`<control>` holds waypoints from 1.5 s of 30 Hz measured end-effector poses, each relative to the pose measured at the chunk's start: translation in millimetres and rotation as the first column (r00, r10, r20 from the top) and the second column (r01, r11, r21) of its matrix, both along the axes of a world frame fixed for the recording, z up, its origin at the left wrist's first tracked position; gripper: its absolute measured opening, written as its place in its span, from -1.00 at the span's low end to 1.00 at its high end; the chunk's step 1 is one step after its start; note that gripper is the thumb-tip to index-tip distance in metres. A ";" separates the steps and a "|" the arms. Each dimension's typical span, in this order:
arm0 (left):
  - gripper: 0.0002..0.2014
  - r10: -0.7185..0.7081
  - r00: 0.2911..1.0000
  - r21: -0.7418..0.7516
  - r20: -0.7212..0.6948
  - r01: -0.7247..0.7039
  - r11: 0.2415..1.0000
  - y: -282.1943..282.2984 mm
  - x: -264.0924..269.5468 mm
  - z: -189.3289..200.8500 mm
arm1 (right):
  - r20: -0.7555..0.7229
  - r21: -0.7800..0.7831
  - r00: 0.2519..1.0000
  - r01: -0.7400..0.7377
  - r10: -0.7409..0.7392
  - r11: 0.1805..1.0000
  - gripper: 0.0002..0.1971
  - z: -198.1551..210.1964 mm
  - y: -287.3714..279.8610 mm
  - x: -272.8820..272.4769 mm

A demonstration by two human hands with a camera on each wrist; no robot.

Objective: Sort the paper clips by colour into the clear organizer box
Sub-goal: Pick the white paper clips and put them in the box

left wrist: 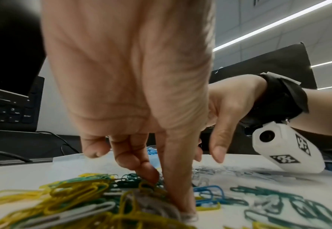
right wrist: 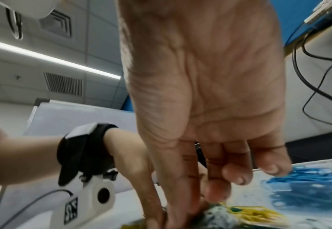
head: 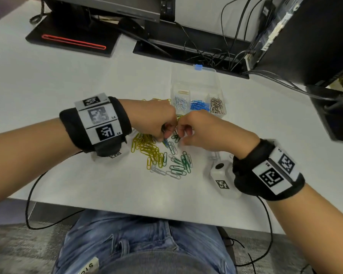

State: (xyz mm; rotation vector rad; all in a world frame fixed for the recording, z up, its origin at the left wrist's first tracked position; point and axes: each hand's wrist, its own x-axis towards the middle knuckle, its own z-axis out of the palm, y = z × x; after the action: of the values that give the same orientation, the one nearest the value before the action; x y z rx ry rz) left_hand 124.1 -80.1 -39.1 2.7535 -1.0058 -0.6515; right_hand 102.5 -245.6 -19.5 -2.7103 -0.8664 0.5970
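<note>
Centrally, at mid-frame: left hand point(head: 156, 119) and right hand point(head: 202, 131) meeting over mixed paper clips point(head: 162, 157), fingers curled; whether either pinches a clip, impossible to tell. Best to tease one colour free slowly. Upper right: clear organizer box point(head: 195, 78), holding pale, blue and silver clips in separate compartments.

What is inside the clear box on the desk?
The clear box holds white clips, blue clips and silver clips in three front sections, plus one pale clip behind. The left hand hides its near-left corner.
</note>
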 end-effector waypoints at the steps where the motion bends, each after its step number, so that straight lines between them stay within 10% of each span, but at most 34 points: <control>1: -0.82 0.008 1.000 -0.019 -0.015 -0.008 1.000 0.9 0.9 -0.4 | 0.030 0.025 0.999 0.025 -0.025 0.999 -0.94 -1.6 -1.4 1.8; 9: -0.95 0.234 0.972 -0.306 -0.015 -0.227 0.925 8.1 11.3 14.6 | -0.123 0.485 0.932 0.355 -0.340 0.799 -0.90 -6.6 -3.2 19.6; 16: -0.81 0.332 0.943 -0.255 -0.003 -0.322 0.912 20.9 14.3 25.5 | -0.058 0.526 0.921 0.357 -0.386 0.772 -0.90 0.1 -9.6 37.3; 21: -0.65 0.293 0.953 0.037 -0.080 -0.291 0.956 30.1 8.0 11.9 | 0.144 0.438 0.880 0.353 -0.452 0.827 -0.85 1.1 -30.1 61.8; 31: -0.67 0.145 0.989 -0.108 -0.036 -0.148 0.983 16.7 -0.8 11.9 | 0.248 0.277 0.890 0.312 -0.382 0.909 -0.87 0.7 -30.7 67.0; 45: -0.53 0.072 0.993 -0.119 -0.095 -0.083 0.989 10.7 -7.4 12.7 | -0.067 -0.095 0.995 0.064 -0.070 0.993 -0.56 6.1 -32.3 2.7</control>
State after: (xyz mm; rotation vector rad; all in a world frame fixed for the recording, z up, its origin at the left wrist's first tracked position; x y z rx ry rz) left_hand 116.7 -69.4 -26.4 2.6169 -0.8843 -0.6728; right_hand 105.2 -277.9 -13.4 -2.7697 -0.7448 0.7310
